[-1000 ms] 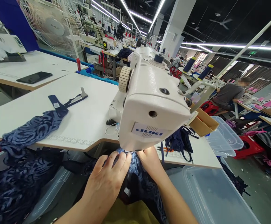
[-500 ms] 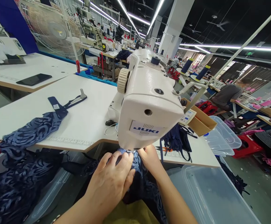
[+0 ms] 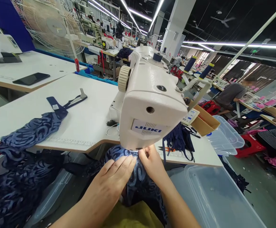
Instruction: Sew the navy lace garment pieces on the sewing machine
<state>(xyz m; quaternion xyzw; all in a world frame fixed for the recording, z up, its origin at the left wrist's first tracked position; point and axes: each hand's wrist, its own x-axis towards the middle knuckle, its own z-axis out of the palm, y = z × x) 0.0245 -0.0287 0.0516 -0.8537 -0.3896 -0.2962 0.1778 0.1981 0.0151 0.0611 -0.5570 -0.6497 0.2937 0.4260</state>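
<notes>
A white JUKI sewing machine (image 3: 153, 104) stands in front of me, its head hiding the needle area. Under it lies a navy and light-blue lace garment (image 3: 139, 172), which hangs down toward my lap. My left hand (image 3: 115, 177) rests on the lace left of the needle area, fingers stretched out and lying flat; its thumb is hidden. Close by on the right, my right hand (image 3: 152, 160) pinches the garment's edge with bent fingers. A matching lace piece with a strap (image 3: 33, 128) lies on the table's left side and trails over the edge.
Right of the machine are a bundle of navy straps (image 3: 179, 139), orange-handled snips (image 3: 167, 149) and a cardboard box (image 3: 205, 120). Clear plastic bins (image 3: 214, 193) stand below. A phone (image 3: 31, 79) lies on the neighbouring table (image 3: 0, 71). Other people sit working at far right.
My left hand's fingers have straightened and its thumb has gone out of sight. More lace shows left of and between my hands. The view has shifted slightly.
</notes>
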